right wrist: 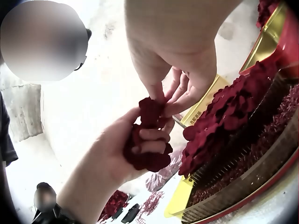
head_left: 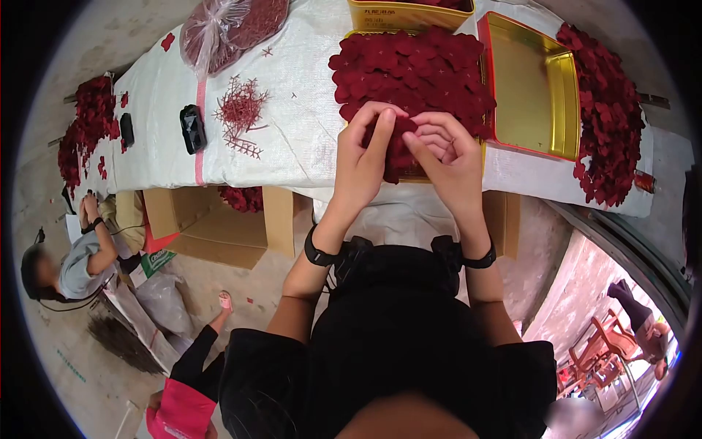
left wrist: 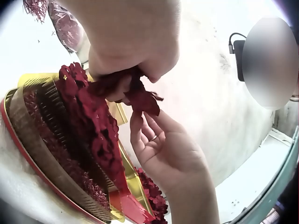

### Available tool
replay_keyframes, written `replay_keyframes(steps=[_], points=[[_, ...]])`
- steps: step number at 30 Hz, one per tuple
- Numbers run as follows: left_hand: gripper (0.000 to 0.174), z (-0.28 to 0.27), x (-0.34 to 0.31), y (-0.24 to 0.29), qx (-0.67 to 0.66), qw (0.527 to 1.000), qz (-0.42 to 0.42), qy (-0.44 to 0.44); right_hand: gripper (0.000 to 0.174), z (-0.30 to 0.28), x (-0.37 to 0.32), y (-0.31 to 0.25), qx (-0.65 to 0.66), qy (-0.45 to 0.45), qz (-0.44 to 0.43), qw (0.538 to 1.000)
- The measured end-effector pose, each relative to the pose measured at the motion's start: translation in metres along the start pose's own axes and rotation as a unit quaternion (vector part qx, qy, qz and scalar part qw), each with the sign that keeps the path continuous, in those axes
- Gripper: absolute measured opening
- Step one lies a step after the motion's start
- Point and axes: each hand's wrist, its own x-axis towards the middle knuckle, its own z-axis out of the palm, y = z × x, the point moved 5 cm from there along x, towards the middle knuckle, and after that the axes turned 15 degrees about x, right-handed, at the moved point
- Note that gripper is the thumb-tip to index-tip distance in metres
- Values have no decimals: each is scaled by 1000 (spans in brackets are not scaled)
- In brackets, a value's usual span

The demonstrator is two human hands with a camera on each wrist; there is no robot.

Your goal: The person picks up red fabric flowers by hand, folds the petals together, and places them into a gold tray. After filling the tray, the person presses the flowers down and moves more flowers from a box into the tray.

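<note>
White-covered table (head_left: 292, 135) | grey floor (head_left: 197, 287), cardboard box (head_left: 164, 214) below | left grip (head_left: 368, 154) and right grip (head_left: 452, 157) pinching red petals (head_left: 400, 132)

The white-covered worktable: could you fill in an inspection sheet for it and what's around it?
Surface: creased white woven sheet with a pink stripe.
Job's things: heap of dark red petal-like pieces; beside it, open red-rimmed gold tin.
Clutter: loose pile of thin red bits, shiny black oblong object, clear plastic bag of reddish bits.
Hands: left hand curls round a red bunch; right hand pinches a red piece.
Cables: short black cable at a black device; its far end unclear.
Surroundings: open cardboard box below the table; person in grey nearby.
</note>
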Motion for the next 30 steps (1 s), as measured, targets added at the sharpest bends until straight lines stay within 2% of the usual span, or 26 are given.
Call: replay_keyframes(steps=[2, 4, 6, 9, 10, 13, 16, 19, 22, 23, 25, 29, 30], points=[[15, -2, -4, -10, -67, 992, -102, -35, 26, -7, 1, 2, 18, 15, 4, 1000], [23, -1, -5, -10, -68, 991, -99, -56, 26, -12, 2, -1, 19, 21, -5, 1000], [37, 1, -4, -1, 0, 998, 8, -62, 26, -16, 1, -5, 2, 22, -13, 1000], [51, 6, -8, -13, -44, 984, -118, -127, 26, -15, 2, -13, -36, 14, -21, 999], [44, 7, -7, -14, -29, 986, -100, -133, 27, -15, 2, -15, -40, 15, -18, 999], [33, 6, -12, -24, -112, 966, -202, -116, 28, -20, 2, -16, -35, 20, -2, 999], [20, 1, -10, -29, -91, 982, -152, -65, 29, -27, 3, -15, -27, 26, 24, 999], [16, 1, -8, -24, -109, 976, -166, -95, 29, -31, 3, -13, -15, 23, 45, 999], [14, 2, -7, -27, -36, 987, -131, -84, 29, -36, 1, -11, 7, 12, 67, 998], [14, 2, -7, -28, -58, 983, -154, -79, 29, -37, 1, -10, 15, 8, 75, 997], [14, 1, -9, -32, -101, 972, -200, -68, 28, -45, 1, -12, 17, 33, 70, 997], [14, 1, -11, -36, -14, 985, -170, -32, 25, -55, 0, -16, 6, 54, 32, 998], [14, 2, -11, -35, 6, 985, -167, -30, 23, -51, 0, -24, -50, 47, -20, 997]])
